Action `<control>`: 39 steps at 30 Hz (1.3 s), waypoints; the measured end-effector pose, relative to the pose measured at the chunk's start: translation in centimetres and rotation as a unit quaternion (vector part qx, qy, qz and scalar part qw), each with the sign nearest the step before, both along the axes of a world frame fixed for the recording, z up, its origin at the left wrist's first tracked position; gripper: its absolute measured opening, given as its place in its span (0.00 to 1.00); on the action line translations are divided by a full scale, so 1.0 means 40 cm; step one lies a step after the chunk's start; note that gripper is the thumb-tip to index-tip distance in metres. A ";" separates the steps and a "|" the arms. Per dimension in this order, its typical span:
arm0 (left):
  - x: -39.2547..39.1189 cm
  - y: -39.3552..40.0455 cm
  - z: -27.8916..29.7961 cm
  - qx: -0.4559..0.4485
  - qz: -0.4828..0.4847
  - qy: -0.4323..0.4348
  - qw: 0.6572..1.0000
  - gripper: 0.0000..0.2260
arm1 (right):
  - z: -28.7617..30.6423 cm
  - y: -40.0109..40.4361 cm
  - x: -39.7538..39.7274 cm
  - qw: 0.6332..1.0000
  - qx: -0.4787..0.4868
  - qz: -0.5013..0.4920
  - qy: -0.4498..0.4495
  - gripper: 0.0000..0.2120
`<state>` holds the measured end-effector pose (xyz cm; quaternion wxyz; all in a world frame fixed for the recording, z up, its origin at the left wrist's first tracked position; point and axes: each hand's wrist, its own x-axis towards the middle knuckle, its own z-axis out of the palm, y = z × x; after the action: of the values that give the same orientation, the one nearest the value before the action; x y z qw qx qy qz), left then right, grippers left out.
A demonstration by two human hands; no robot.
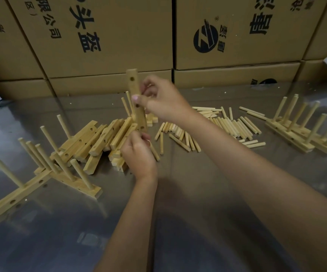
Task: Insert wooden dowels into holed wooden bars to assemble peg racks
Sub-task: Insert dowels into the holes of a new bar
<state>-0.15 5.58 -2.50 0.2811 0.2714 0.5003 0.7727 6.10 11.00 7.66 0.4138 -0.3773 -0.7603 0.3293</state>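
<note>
At the far left we are seeing finished racks [41, 181] lying on the shiny table [207, 193], their dowels sticking up at angles. Just right of them a heap of bars [99, 138] is sprawling, holes showing along their faces. Next our left hand [139, 154] is reaching up to the lower end of a bar [138, 101] that we are holding almost upright above the heap; its fingers are curling in and pinching there, though we cannot tell whether they are on the bar's end or on a dowel [154, 152] slanting beneath the palm. Our right hand [162, 101] is gripping the bar's middle, thumb pressing the front face and fingers wrapping behind. Further right, loose dowels [227, 124] are lying scattered flat on the table, and near the right edge more racks [300, 130] are standing with pegs up. Cardboard boxes [109, 36] are lining the back.
</note>
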 end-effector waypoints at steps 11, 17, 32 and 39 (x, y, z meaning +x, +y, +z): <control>0.058 -0.029 0.015 -0.090 -0.214 0.139 0.963 0.15 | -0.091 -0.120 0.269 0.980 -0.184 -0.042 0.062 0.07; 0.101 -0.065 0.027 -0.091 -0.522 -0.120 0.840 0.22 | -0.165 -0.161 0.289 0.984 -0.103 -0.130 0.059 0.12; 0.087 -0.061 0.026 -0.118 -0.436 -0.155 0.878 0.12 | -0.292 -0.119 0.399 0.956 0.022 -0.219 -0.197 0.05; 0.073 -0.062 0.023 -0.131 -0.449 -0.069 0.881 0.15 | -0.297 -0.186 0.371 0.939 0.161 -0.228 -0.202 0.05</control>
<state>2.79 3.11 -1.58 0.6647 0.3738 0.4010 0.5076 20.93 3.56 -4.21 0.3709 -0.5279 -0.7639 0.0165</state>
